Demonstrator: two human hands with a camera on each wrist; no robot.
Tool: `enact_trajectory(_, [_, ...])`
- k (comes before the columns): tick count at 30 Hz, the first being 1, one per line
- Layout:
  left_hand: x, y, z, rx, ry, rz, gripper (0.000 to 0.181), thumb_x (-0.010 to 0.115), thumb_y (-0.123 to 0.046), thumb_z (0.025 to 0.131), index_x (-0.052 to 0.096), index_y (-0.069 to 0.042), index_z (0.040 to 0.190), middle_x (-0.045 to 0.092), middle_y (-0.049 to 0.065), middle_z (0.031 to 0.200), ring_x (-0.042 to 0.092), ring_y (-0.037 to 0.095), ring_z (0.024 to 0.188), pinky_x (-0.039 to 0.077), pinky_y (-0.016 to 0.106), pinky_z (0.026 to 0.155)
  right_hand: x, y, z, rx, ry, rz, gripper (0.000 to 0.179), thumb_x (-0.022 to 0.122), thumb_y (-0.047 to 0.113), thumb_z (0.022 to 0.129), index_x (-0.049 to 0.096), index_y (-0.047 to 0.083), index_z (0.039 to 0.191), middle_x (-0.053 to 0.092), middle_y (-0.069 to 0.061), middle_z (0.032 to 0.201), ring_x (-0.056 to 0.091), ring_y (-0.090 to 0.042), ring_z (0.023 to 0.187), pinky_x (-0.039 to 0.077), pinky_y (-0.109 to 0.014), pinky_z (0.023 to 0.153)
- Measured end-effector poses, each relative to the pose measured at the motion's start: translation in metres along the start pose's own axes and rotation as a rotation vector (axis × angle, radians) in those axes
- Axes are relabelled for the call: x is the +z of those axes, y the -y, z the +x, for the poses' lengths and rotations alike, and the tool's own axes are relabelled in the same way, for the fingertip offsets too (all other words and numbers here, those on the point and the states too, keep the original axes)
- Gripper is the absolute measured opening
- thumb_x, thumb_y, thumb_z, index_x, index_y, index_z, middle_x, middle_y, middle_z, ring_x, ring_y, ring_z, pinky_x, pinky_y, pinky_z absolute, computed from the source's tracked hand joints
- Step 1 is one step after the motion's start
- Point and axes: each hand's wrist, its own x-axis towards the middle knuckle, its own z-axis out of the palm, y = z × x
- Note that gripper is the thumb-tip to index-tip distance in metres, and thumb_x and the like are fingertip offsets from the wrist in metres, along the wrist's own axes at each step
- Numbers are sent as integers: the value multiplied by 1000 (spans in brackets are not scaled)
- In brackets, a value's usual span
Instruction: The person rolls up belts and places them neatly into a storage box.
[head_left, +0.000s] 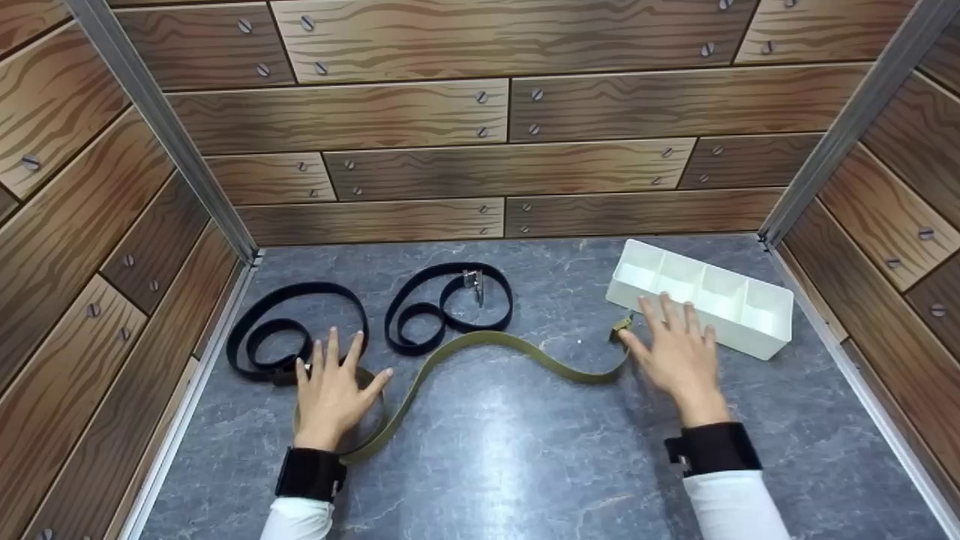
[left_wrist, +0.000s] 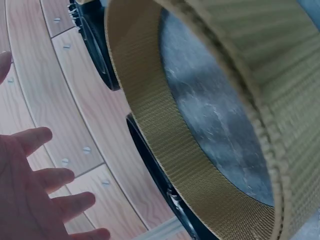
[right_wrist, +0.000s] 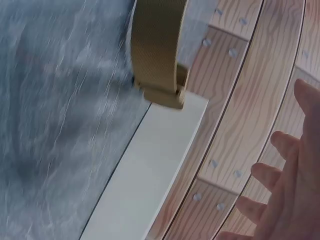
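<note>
An olive webbing belt (head_left: 487, 338) stands on its edge and runs in a wave across the grey surface. Its left end curls into a loop under my left hand (head_left: 330, 394), whose fingers are spread with nothing in them. In the left wrist view the belt's ribbed loop (left_wrist: 165, 145) fills much of the picture, apart from the fingers. My right hand (head_left: 679, 364) is spread too, just beside the belt's buckle end (head_left: 621, 328). The right wrist view shows that buckle (right_wrist: 162, 95) clear of the fingers.
Two black belts lie coiled behind: one at the left (head_left: 300, 289), another with a silver buckle (head_left: 472, 281) near the middle. A white divided tray (head_left: 750, 334) sits at the back right. Wood-patterned walls (head_left: 420, 112) enclose the surface on three sides.
</note>
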Motion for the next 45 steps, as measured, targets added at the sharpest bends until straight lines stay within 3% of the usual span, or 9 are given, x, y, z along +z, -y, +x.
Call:
enact_trajectory(8, [4,-10,-10,12,2,-1,75,53,-62,92,46,-12,146,39,26,148,43,46,129,25,64,106,25,41,1,-120,68,-24,72,42,59,97,27,19,155,17,-18,160,13,-48,143,8,-67,108])
enact_trajectory(14, [14,-20,-25,29,6,-16,62,62,-47,92,55,-5,136,59,21,128,61,44,106,44,59,89,48,70,-5,-209,118,-56,72,46,60,95,33,19,153,29,-18,155,27,-46,139,15,-65,109])
enact_trajectory(19, [28,-31,-36,54,16,-30,50,67,-39,89,63,-2,121,68,20,104,66,44,83,50,58,68,64,86,-9,-236,172,-57,65,61,45,93,44,11,147,49,-20,141,49,-44,124,35,-62,101])
enact_trajectory(22, [35,-36,-41,85,2,-42,34,71,-32,87,66,-2,101,68,17,89,66,42,73,49,56,60,71,88,-10,-247,162,-81,56,69,33,90,55,4,136,61,-19,125,61,-41,107,47,-57,87])
enact_trajectory(27, [44,-43,-48,173,-39,-57,20,76,-20,81,61,-6,84,64,11,80,64,39,64,48,53,53,75,77,-10,-238,121,-90,14,70,8,84,71,9,98,70,-11,89,66,-34,78,52,-52,64])
enact_trajectory(30, [46,-48,-50,227,-26,-66,20,75,-19,80,61,-6,86,62,9,83,63,39,65,48,52,54,71,64,-11,-209,135,-65,12,68,1,82,72,12,85,69,-10,80,65,-31,72,52,-50,59])
enact_trajectory(37, [52,-64,-49,398,39,-92,35,74,-20,83,66,-2,113,66,11,106,67,35,85,53,50,69,53,20,-14,-121,171,-17,16,67,-2,79,73,12,84,70,-12,82,66,-33,75,51,-53,62])
enact_trajectory(42, [56,-77,-50,548,36,-99,29,76,-15,81,68,-7,108,66,4,101,67,26,83,54,43,70,45,-9,-15,-60,177,13,15,64,0,82,74,9,90,70,-16,89,66,-38,79,51,-56,65])
enact_trajectory(45, [58,-86,-50,599,38,-97,24,75,-15,82,68,-10,104,64,0,95,67,24,79,54,41,67,40,-16,-17,-61,169,4,22,64,-3,79,73,6,96,70,-19,93,65,-40,82,50,-58,69])
